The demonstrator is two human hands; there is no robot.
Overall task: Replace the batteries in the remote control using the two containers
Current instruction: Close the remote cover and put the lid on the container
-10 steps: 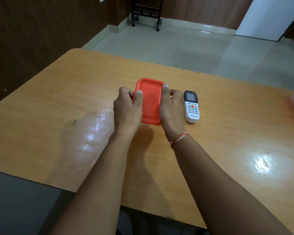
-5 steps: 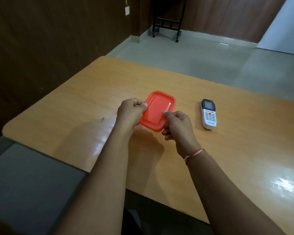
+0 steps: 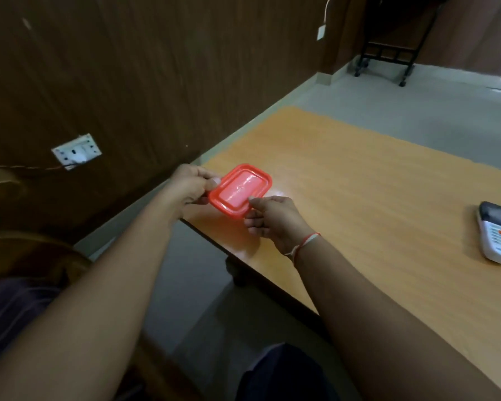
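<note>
Red lid — flat, rectangular, raised rim, held level above the near left corner of the surface. No container body shows beneath it; whether one is attached cannot be told. Left hand: fingers curled, pinching the lid's left short edge. Right hand: thumb and fingers pinching the near right corner, a red-and-white thread at the wrist. The lid lies between the two hands, touching both.

Remote control — white body, dark screen, face up on the surface, well apart from both hands to the right. Back cover not visible.

Step judged in hand: setting the lid aside. Handling note — keep the pinch light at opposite edges so the thin plastic does not flex, lower it flat onto the surface clear of the edge, then let go.

Second container: not in view.
</note>
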